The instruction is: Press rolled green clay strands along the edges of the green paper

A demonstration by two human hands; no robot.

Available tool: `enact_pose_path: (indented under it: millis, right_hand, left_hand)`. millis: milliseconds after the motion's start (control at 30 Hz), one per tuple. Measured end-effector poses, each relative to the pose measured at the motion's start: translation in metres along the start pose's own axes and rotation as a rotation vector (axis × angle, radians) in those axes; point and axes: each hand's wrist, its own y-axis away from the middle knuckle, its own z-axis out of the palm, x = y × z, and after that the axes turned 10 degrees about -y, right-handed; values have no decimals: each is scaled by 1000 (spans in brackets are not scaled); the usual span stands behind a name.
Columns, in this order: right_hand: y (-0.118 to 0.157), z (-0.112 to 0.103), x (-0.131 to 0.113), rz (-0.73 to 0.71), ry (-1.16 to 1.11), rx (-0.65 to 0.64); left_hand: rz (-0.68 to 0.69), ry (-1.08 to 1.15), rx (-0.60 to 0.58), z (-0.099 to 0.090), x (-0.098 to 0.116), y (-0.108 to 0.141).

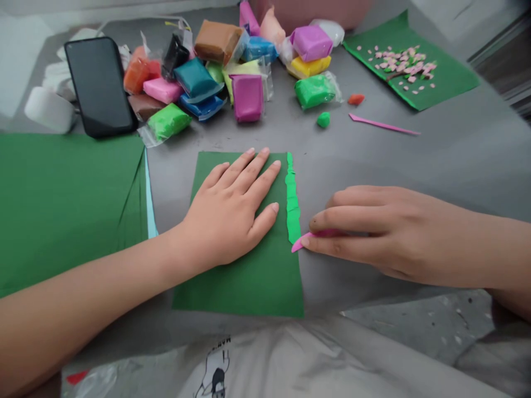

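Note:
My left hand (232, 210) lies flat, fingers spread, on a dark green sheet of paper (244, 287). Along the sheet's right edge runs a flattened strip of bright green clay (292, 204), from the top edge to a little past the middle. Between thumb and fingers, my right hand (373, 232) grips a pink clay tool (302, 241). The tool's flat tip touches or almost touches the lower end of the strip; the rest of it is hidden by my fingers.
Wrapped clay blocks (248, 98) and a black phone (99, 85) lie at the back. A green clay lump (323, 119), an orange piece (355, 99) and a thin pink tool (384, 124) sit behind my right hand. A decorated green card (440, 91) is back right; large green paper (62, 210) is left.

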Motion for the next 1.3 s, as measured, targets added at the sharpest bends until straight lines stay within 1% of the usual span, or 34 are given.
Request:
enact_pose_path:
  millis: [33, 133, 200, 267, 367, 400, 433, 500, 633, 767, 833, 933, 1167, 1233, 1300]
  right_hand:
    - [0, -1, -1, -6, -20, 15]
    - [4, -7, 1, -5, -142, 2]
    - [9, -12, 6, 30, -192, 19]
    - [12, -11, 15, 119, -109, 135]
    - [9, 2, 30, 265, 133, 399]
    - [7, 7, 35, 276, 196, 455]
    - [4, 13, 39, 236, 245, 489]
    - [0, 21, 45, 208, 305, 481]
    - [-3, 29, 47, 253, 403, 384]
    - [-4, 39, 46, 231, 569, 418]
    - [-5, 43, 44, 241, 614, 415]
    - [-6, 46, 42, 259, 589, 409]
    - [-6, 46, 37, 230, 510, 430]
    - [-6, 43, 34, 271, 487, 375]
    - [-5, 40, 32, 317, 466, 287]
  left_hand:
    - [0, 1, 0, 0, 0, 0]
    - [-2, 1, -6, -2, 1, -1]
    - [-7, -2, -16, -3, 2, -1]
    - [-11, -6, -26, -3, 3, -1]
    - [-12, -3, -18, -2, 3, -1]
    - [-10, 0, -11, -2, 2, -1]
    - [-7, 2, -5, -1, 2, -1]
    - [-4, 4, 2, -1, 1, -1]
    - [-14, -11, -11, -2, 2, -2]
    - [-21, -22, -19, -2, 2, -2]
    - [-17, -21, -9, -2, 2, -2]
    - [-10, -20, 2, -1, 2, -2]
    - [1, -26, 21, 1, 1, 0]
    - [8, -23, 34, 1, 0, 0]
    - [12, -22, 49, 2, -1, 1]
